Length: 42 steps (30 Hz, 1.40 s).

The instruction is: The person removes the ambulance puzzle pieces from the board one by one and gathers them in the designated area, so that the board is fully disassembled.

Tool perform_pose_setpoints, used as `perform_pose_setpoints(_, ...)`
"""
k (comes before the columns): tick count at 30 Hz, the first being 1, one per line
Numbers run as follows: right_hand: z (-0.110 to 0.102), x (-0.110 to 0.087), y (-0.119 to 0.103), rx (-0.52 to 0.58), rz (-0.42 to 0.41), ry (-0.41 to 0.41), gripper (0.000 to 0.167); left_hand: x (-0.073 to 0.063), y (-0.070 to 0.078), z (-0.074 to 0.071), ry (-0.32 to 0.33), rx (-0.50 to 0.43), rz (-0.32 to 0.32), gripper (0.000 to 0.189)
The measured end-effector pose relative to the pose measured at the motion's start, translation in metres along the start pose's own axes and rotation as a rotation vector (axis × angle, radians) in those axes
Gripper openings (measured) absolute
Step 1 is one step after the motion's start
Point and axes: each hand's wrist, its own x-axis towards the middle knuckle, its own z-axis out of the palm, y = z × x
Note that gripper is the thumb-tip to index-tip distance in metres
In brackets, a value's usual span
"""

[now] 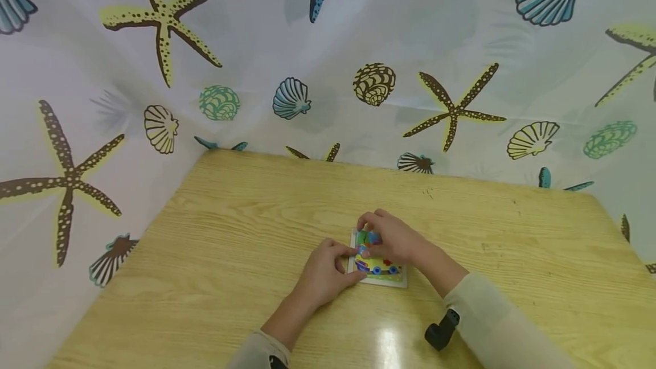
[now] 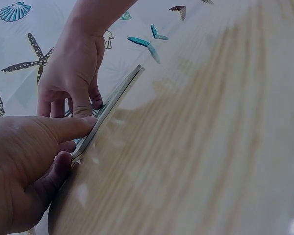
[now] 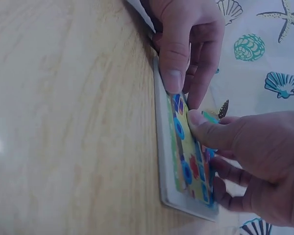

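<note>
A small puzzle board (image 1: 402, 279) with a pale rim lies on the wooden table. Its picture shows a yellow vehicle (image 1: 385, 264) with blue wheels on a green ground. My left hand (image 1: 322, 273) grips the board's left side, thumb on the near left corner and index finger farther up that edge. Over the upper part reaches my right hand (image 1: 398, 239), its fingers bent at the far edge and its thumb on the picture. In the right wrist view, that thumb and fingers pinch at a colourful puzzle piece (image 3: 206, 152), largely covered by the hand.
The wooden table (image 1: 246, 215) extends around the board on all sides. A white curtain (image 1: 328, 67) printed with starfish and shells hangs behind and beside it. A black wrist camera (image 1: 441, 330) sticks out from the right sleeve (image 1: 497, 323).
</note>
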Motion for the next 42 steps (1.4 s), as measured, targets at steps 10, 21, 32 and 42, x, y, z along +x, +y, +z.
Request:
perform_pose_setpoints(10,0.012,-0.008,0.01,0.129,0.053,0.156,0.025,0.001,0.001,0.001,0.004,-0.002,-0.003,0.044)
perform_pose_setpoints(21,0.009,-0.033,0.02,0.706,0.232,0.276,0.031,0.002,0.003,0.002,0.012,0.007,0.001,0.045)
perform_pose_setpoints(32,-0.02,-0.058,0.048,0.712,0.419,0.23,0.026,0.002,0.003,0.004,0.03,0.006,-0.013,0.044)
perform_pose_setpoints(42,-0.022,-0.061,0.062,0.641,0.466,0.232,0.022,0.001,0.004,0.003,0.034,-0.007,-0.012,0.043)
